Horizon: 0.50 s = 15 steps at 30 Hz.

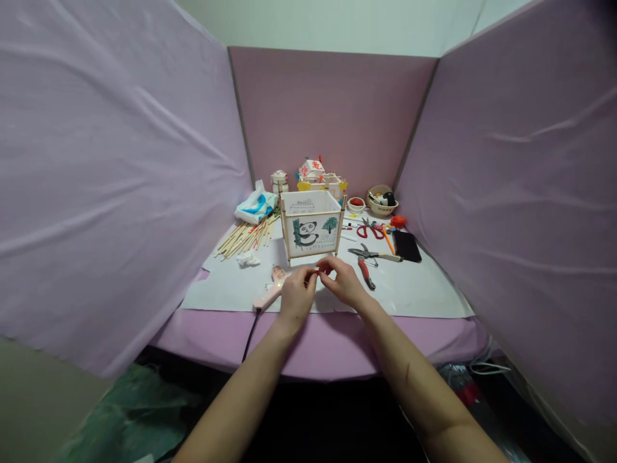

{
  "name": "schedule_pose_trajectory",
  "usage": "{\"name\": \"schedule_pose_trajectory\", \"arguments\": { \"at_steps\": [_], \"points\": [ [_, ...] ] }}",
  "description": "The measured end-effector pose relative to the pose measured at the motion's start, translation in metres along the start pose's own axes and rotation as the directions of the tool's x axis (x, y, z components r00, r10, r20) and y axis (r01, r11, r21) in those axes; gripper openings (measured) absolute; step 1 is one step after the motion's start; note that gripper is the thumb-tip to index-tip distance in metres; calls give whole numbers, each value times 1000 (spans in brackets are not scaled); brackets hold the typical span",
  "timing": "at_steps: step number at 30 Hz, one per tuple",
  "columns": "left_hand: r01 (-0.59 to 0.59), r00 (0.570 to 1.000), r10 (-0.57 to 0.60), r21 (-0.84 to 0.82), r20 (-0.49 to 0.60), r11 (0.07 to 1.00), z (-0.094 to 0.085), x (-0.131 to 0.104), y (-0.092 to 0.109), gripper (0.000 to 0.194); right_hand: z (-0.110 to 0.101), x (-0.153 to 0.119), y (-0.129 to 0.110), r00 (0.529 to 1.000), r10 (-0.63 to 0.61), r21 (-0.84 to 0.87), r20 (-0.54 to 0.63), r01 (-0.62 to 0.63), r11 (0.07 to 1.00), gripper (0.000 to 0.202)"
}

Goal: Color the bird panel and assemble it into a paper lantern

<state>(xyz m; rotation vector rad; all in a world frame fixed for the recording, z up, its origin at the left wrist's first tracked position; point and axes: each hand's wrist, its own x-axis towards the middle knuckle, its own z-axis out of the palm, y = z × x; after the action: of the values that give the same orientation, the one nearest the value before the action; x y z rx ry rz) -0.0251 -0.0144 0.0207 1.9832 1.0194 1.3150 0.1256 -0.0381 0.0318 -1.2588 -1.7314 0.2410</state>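
Note:
My left hand (297,294) and my right hand (341,281) meet above the white paper, fingertips pinched together on a small red piece (317,272). It is too small to tell its kind. Just behind them stands a square lantern frame (313,233) of thin wooden sticks, its white panels drawn with a panda and a tree. Beside my left hand lies a pink glue gun (268,297) with a black cord, partly hidden by that hand. To the right of my right hand rest red-handled pliers (365,267).
Wooden sticks (245,238), crumpled tissue (249,258) and a tissue pack (258,204) lie left. Scissors (370,229), a black phone-like slab (407,246) and a bowl (382,204) of items are right. A finished-looking lantern (321,180) stands behind. Pink cloth walls (332,109) surround the table.

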Motion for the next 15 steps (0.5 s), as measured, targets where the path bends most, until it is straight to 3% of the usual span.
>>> {"name": "schedule_pose_trajectory", "arguments": {
  "at_steps": [4,9,15],
  "points": [
    [82,996,-86,-105,-35,991,1,-1,-8,11,13,-6,7,987,125,276,-99,-94,956,17],
    [174,979,-196,-257,-61,951,3,0,-13,22,18,-8,12,971,207,300,-119,-163,940,8],
    [199,972,-229,-314,-60,928,3,0,-12,26,22,-6,12,958,256,370,-126,-194,909,8]
  ]
}}
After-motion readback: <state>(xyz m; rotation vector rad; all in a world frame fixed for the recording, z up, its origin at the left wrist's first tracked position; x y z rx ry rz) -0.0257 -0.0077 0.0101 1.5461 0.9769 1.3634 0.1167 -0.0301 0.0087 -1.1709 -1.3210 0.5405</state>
